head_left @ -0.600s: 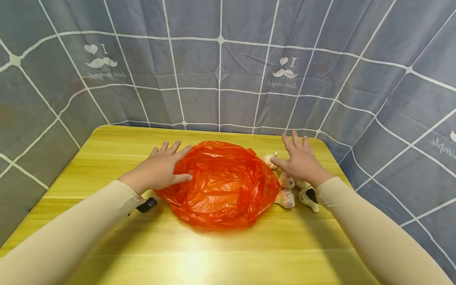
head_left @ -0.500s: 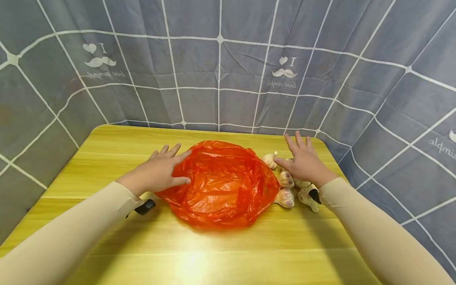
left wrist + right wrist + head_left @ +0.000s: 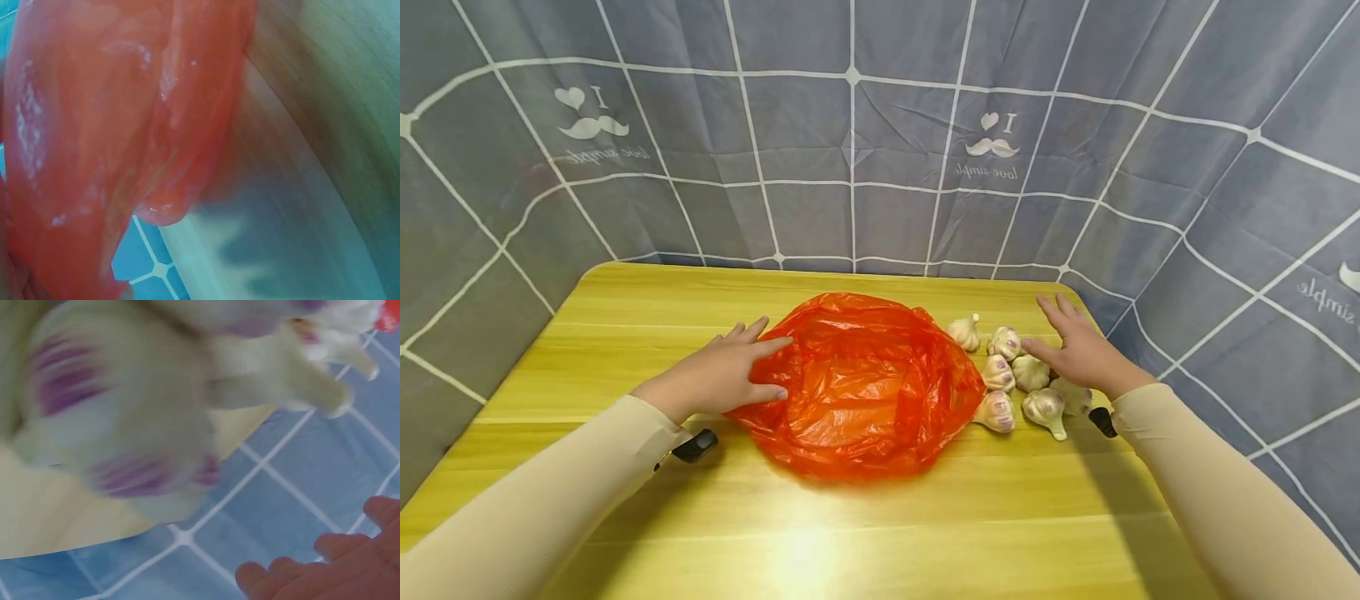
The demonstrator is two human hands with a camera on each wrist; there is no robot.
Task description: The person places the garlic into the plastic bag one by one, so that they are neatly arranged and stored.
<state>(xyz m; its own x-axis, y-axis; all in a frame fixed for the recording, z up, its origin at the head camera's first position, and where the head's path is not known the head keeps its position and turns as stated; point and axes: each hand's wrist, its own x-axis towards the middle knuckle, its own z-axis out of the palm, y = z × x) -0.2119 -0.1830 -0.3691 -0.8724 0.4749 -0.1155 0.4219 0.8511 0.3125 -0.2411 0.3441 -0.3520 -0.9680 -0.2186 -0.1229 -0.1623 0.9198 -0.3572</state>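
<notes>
A red plastic bag (image 3: 857,408) lies in the middle of the table with its mouth spread wide; in the left wrist view the crinkled bag (image 3: 81,119) fills the left side. My left hand (image 3: 711,379) is at the bag's left edge, fingers extended and thumb overlapping the rim. On the right, several garlic bulbs (image 3: 1043,408) sit in a loose cluster against the bag's right side. My right hand (image 3: 1086,357) hovers at the cluster's right, fingers spread, holding nothing and partly covering the rearmost bulbs. Purple-streaked garlic (image 3: 125,412) looms close in the right wrist view, above my fingertips (image 3: 253,578).
The yellow wood-grain table (image 3: 880,542) has rounded far corners. A grey curtain (image 3: 895,133) with white grid lines hangs around its back and sides. Black wrist devices (image 3: 695,447) sit under both sleeves.
My right hand has moved right, away from the bag, uncovering more of the garlic bulbs. My left hand has shifted slightly left. The bag keeps its shape.
</notes>
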